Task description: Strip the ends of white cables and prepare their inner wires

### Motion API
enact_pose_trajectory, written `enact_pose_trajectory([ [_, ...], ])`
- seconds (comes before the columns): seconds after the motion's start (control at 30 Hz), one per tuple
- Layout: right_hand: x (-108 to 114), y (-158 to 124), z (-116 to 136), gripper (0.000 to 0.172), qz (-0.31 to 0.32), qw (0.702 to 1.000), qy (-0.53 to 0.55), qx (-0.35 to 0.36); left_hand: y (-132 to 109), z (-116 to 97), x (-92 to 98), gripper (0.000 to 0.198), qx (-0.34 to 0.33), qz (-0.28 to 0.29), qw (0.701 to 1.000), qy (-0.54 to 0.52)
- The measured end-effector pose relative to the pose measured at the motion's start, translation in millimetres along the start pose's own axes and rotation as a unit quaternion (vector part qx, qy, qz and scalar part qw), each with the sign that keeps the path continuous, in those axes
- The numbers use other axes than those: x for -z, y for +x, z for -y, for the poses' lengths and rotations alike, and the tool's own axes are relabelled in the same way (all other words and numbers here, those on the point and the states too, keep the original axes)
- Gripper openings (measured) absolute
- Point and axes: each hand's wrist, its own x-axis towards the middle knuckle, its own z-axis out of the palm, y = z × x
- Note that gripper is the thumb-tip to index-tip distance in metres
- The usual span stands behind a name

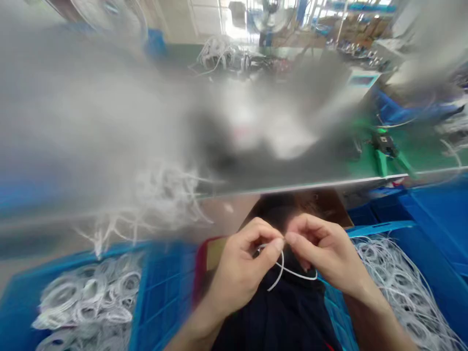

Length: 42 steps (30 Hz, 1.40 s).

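Above my lap, my left hand [252,258] pinches a thin white cable [280,278] between thumb and fingertips. A loose end of it curves down below the hand. My right hand [325,248] meets the left at the fingertips, its thumb and forefinger pressed together near the cable's end. The piece between the fingertips is too small to make out. Part of the cable loops across toward the right palm.
A blue crate [141,297] at left holds coiled white cables [87,297]. Another blue crate [387,226] at right holds loose cables [398,282]. Green-handled pliers [387,148] lie on the green bench [427,146]. Large blurred patches hide much of the bench.
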Motion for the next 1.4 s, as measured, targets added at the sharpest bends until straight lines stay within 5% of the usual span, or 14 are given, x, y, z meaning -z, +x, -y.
enact_pose_trajectory([
  [0.27,-5,-2,2,0.018,-0.032,0.998,-0.030,0.044,-1,-8,2.3,0.015,0.012,0.000,1.000,0.017],
  [1.1,-43,-15,-26,0.012,-0.160,0.979,-0.029,0.124,-4,6,-13.5,0.015,-0.026,-0.121,0.988,-0.090],
  [1.23,-41,-15,-27,0.010,-0.149,0.976,-0.064,0.145,-6,0,-12.3,0.014,-0.047,-0.133,0.989,-0.045],
  [1.4,-25,-12,-20,0.010,-0.134,0.960,-0.146,0.199,-6,-7,-3.6,0.012,-0.047,-0.084,0.994,0.048],
])
